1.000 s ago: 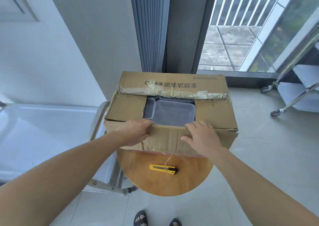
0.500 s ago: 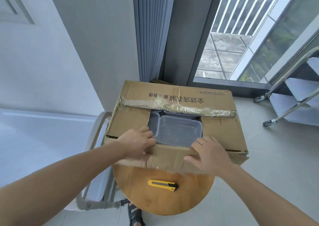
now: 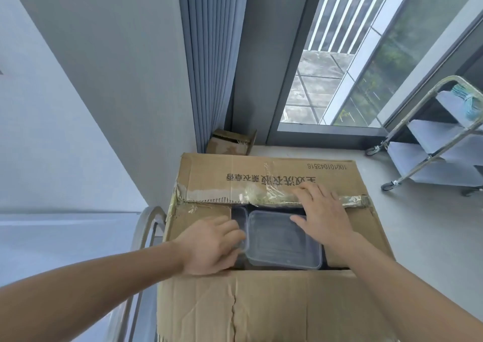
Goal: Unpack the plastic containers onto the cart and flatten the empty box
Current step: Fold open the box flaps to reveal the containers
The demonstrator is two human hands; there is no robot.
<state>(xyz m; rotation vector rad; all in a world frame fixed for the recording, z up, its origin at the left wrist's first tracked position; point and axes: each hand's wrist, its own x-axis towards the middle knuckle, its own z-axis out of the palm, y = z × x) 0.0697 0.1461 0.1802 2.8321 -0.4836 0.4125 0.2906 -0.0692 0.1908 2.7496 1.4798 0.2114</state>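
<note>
A big cardboard box (image 3: 274,313) fills the lower middle of the head view, its top partly open. Clear plastic containers (image 3: 282,242) show in the gap between the flaps. My left hand (image 3: 211,245) reaches into the opening at the left, its fingers on the left edge of the top container. My right hand (image 3: 321,211) lies spread over the taped far flap (image 3: 235,177), fingers straight, the thumb down toward the container. The near flap is folded toward me. A steel cart (image 3: 65,237) with a curved handle stands just left of the box.
A second steel trolley (image 3: 431,158) on castors stands at the right by the glass door. A small open cardboard box (image 3: 230,143) sits on the floor by the grey curtain (image 3: 211,62). The wall runs along the left.
Both hands left the near flap and moved forward: the left into the opening at the container's edge, the right onto the far taped flap. The camera came closer, hiding the stool and yellow knife.
</note>
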